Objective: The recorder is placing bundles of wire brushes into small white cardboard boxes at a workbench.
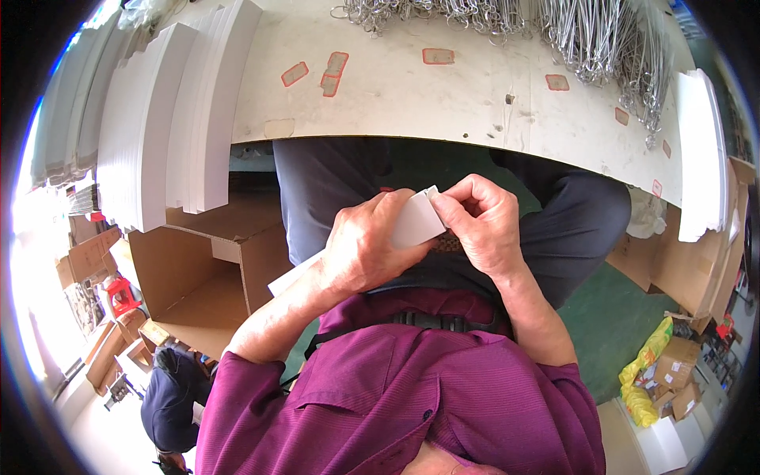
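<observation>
Bench (412, 103): white, far.
Left hand (366, 247): holds white card (417, 222).
Right hand (480, 218): pinches card's corner.
Risk: card may bend if squeezed.

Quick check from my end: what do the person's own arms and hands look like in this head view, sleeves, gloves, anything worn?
Both hands are bare: no gloves, rings or watch visible on the left hand or the right hand. The forearms are uncovered too. The ribbed magenta button-up shirt has its sleeves pushed up, bunching near the left elbow. No cables or markings show on either arm.

One head-worn fisheye looks steeply down, close over the lap, toward the white table (443, 103) edge ahead.
</observation>
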`<state>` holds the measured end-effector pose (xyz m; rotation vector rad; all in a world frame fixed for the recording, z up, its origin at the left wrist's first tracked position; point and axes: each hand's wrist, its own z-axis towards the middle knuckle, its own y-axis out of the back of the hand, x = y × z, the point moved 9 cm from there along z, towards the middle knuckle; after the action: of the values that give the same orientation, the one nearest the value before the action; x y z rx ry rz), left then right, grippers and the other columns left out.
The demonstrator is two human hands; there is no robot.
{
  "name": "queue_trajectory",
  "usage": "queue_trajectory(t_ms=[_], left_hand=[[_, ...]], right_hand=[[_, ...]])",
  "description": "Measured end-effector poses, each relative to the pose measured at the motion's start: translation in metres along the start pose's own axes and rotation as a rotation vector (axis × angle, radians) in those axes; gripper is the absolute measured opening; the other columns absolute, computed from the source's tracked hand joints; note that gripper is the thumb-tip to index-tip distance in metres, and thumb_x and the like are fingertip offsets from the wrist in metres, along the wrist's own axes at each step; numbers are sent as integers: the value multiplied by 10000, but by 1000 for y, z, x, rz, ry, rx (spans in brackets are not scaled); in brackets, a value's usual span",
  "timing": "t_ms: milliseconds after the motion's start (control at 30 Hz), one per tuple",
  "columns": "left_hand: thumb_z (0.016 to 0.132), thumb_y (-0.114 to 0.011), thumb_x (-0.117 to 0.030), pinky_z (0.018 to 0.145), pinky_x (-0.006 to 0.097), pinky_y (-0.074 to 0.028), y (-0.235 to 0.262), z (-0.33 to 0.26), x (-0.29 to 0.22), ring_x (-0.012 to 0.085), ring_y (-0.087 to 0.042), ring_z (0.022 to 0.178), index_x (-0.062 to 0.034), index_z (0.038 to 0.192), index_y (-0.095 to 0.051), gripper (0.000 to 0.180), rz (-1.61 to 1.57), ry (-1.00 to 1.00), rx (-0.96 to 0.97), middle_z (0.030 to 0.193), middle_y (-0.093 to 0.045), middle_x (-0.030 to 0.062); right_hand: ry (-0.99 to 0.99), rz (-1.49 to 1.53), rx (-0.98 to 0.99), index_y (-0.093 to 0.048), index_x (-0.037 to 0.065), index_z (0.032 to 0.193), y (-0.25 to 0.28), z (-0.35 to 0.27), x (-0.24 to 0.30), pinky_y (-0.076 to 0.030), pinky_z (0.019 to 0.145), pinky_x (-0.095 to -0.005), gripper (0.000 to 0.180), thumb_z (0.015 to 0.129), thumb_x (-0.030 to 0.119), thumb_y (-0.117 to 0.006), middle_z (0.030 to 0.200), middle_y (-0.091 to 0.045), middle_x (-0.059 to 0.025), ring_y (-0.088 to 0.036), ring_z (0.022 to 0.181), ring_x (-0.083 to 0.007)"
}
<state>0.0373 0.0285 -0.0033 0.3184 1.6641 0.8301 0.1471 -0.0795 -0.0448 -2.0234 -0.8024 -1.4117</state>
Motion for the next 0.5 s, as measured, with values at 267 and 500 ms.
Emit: queue_trajectory(t_ms=[267,500], left_hand=[[721,-921,-226,676,447,-615,-3,-1,0,375,-746,832,-8,1186,-619,596,37,-51,-52,955,-729,195],[706,-899,-216,600,455,-600,0,1,-10,373,-731,755,-5,1161,-594,587,128,-117,-126,895,-708,176]], right_hand=[[59,-158,45,-676,7,899,-4,-3,9,-483,608,-206,136,968,96,-751,764,-681,12,-587,695,-10],[154,-141,-92,-692,1,899,-7,-7,6,-509,579,-255,180,983,152,-741,706,-690,-50,-620,647,-59]])
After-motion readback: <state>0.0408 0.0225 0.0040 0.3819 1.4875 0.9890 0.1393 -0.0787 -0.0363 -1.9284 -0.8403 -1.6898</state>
